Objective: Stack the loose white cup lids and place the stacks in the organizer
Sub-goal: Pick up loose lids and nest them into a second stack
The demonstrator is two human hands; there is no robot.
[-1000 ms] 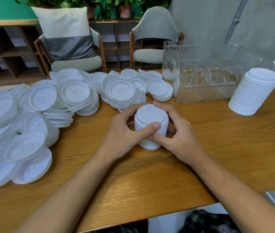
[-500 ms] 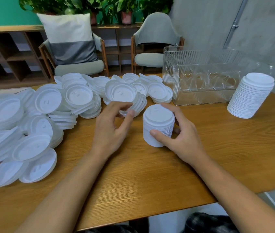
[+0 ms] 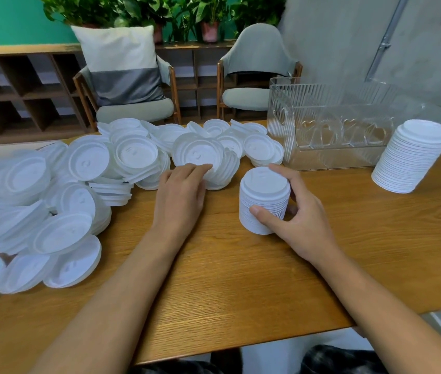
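Note:
A short stack of white lids (image 3: 264, 195) stands on the wooden table (image 3: 241, 279) at centre. My right hand (image 3: 299, 214) grips it, thumb on the front and fingers round the back. My left hand (image 3: 180, 191) lies to its left with fingers stretched forward, the fingertips touching a loose lid (image 3: 196, 155) at the near edge of the pile. Loose white lids (image 3: 52, 201) cover the table's left and back. A clear plastic organizer (image 3: 330, 125) stands at the back right with no lids visible in it.
A taller, leaning stack of lids (image 3: 411, 157) stands at the right, beside the organizer. Two chairs (image 3: 257, 76) and a low shelf are behind the table. The table's front edge runs close to my body.
My left hand let go of the short stack and reached forward-left to the loose pile. My right hand kept hold of the stack.

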